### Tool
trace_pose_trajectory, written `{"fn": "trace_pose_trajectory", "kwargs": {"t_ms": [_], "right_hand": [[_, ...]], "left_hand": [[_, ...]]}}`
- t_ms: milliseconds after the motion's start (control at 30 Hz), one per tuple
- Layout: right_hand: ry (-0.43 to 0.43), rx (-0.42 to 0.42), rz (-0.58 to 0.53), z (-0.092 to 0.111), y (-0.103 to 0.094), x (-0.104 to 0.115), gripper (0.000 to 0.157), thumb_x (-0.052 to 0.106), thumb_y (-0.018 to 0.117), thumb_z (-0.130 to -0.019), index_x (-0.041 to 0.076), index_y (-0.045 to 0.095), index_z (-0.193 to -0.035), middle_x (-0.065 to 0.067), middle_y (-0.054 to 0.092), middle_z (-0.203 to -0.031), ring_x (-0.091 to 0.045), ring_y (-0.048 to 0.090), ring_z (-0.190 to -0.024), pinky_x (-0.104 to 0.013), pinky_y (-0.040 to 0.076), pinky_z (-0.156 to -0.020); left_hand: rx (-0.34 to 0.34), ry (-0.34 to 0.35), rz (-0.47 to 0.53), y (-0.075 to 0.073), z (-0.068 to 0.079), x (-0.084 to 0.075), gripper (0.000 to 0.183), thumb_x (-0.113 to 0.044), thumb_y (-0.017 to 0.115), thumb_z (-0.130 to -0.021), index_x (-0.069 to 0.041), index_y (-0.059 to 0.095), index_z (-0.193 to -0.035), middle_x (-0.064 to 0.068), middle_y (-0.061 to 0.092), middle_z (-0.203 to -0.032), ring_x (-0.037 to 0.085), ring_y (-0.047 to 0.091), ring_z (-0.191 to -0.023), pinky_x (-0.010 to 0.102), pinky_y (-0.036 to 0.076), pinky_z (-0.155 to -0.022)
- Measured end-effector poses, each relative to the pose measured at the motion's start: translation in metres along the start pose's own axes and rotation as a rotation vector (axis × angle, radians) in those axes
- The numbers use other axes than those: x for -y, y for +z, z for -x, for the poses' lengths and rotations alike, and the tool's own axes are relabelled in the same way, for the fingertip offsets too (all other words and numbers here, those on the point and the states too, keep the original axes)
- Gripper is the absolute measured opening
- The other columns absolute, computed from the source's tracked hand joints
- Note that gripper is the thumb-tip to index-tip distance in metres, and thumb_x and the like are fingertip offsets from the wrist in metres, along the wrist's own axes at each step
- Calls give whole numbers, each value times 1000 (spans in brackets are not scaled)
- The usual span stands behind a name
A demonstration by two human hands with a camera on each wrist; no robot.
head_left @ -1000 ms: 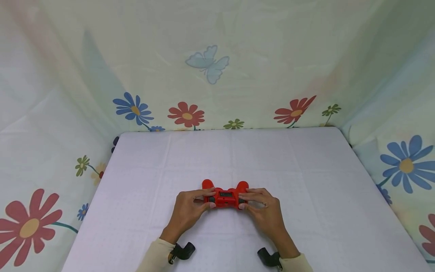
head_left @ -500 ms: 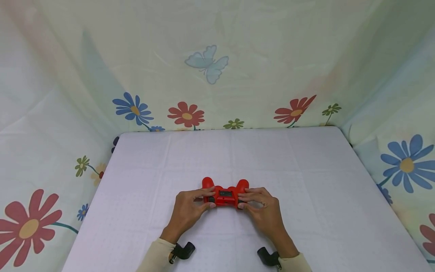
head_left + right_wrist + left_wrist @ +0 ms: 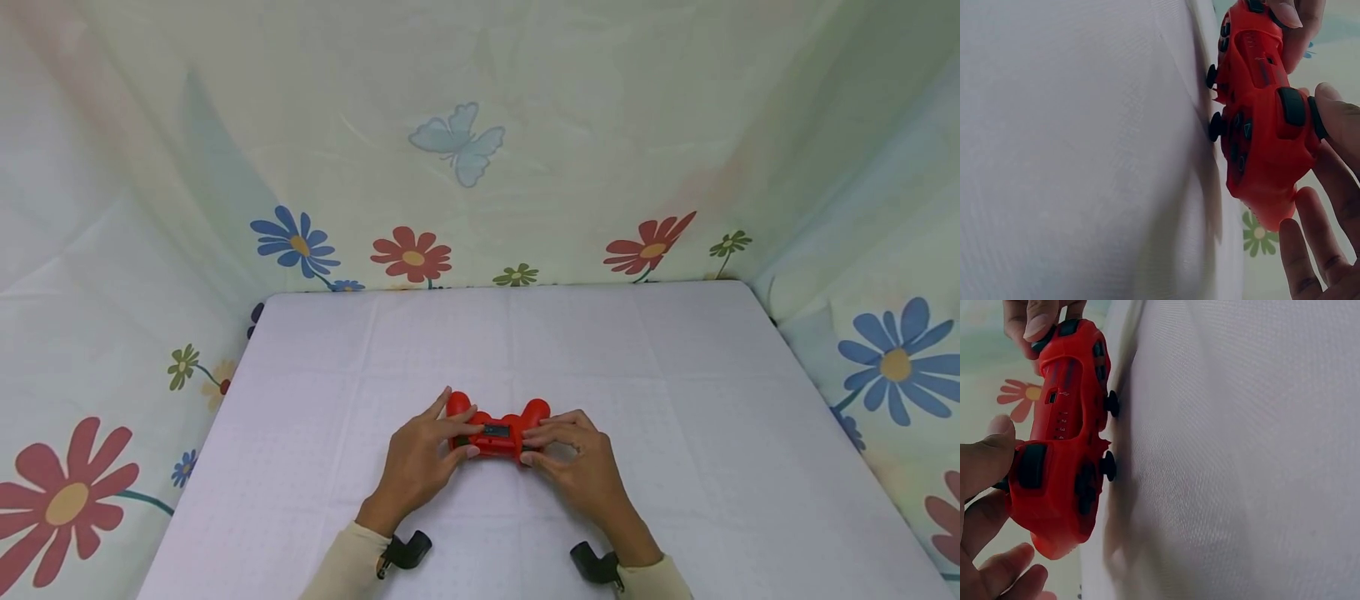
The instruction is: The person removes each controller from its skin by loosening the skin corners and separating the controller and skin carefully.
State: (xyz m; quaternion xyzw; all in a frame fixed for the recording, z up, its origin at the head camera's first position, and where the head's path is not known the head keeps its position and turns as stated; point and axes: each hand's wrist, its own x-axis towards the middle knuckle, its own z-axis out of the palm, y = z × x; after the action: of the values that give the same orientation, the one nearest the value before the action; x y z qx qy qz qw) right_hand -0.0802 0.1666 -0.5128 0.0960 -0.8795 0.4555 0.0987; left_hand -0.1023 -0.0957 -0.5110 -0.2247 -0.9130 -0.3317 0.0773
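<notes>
A red game controller (image 3: 497, 435) with black triggers lies face down between both hands, its two handles pointing away from me. Its thumbsticks (image 3: 1109, 465) face the white cloth, close over it, in the left wrist view. My left hand (image 3: 416, 462) grips the left end, thumb on the near edge by the trigger and fingers spread over the back. One finger stretches up along the left handle. At the other end my right hand (image 3: 588, 467) pinches the controller, its thumb against a black trigger (image 3: 1316, 119) in the right wrist view. A dark label (image 3: 497, 431) shows on the back.
A white cloth (image 3: 600, 350) covers the table, with light creases. Flower-printed curtains (image 3: 457, 217) hang behind it and along both sides. Each wrist carries a black camera mount (image 3: 408, 550) below a beige sleeve (image 3: 345, 562).
The left fingers have spread, one reaching further over the controller's back and another rising beside the left handle. The right hand stays at its end with a small shift inward.
</notes>
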Motion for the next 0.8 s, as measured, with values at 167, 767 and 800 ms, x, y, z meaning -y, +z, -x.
{"fn": "trace_pose_trajectory", "kwargs": {"t_ms": [167,767,800], "right_hand": [[-21,19,43,-2,-1,1,30,21,98,-74,27,85,-101,20,75,-103,-5,60,-111,-30,59,-94],[-209,179,131,-14,-1,5,34,18,96,-79,26,84,-110,17,78,-115,-5,49,-92,-25,47,-74],[-203,204,145,-16,-2,6,35,19,95,-79,27,84,-111,17,77,-115,-6,49,-91,-24,47,-74]], "left_hand": [[53,54,-28,1,0,-1,43,-30,84,-92,-27,75,-134,-6,65,-148,25,45,-155,49,55,-108],[98,95,-79,0,-2,-4,37,-24,85,-92,-28,79,-127,-10,68,-145,26,44,-156,48,57,-106],[101,93,-80,0,-2,-4,36,-24,85,-92,-28,79,-127,-10,68,-145,26,44,-156,48,57,-106]]}}
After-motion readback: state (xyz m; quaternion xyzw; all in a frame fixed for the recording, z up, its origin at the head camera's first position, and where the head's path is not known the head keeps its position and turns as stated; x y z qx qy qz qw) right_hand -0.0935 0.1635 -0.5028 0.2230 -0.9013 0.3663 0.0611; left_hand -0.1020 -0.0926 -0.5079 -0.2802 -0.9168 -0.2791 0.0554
